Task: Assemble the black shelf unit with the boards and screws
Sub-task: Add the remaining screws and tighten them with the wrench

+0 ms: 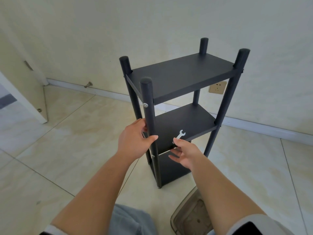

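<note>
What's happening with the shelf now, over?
Left hand grips front post. Right hand pinches small wrench at middle board. Shelf unit upright on floor. Nothing blocking.

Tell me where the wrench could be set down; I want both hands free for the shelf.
The top board is bare between its four posts. The floor tiles left of the unit, toward the door, are bare too. The middle board's front edge is crowded: left hand on the post, right hand pinching the wrench.
</note>
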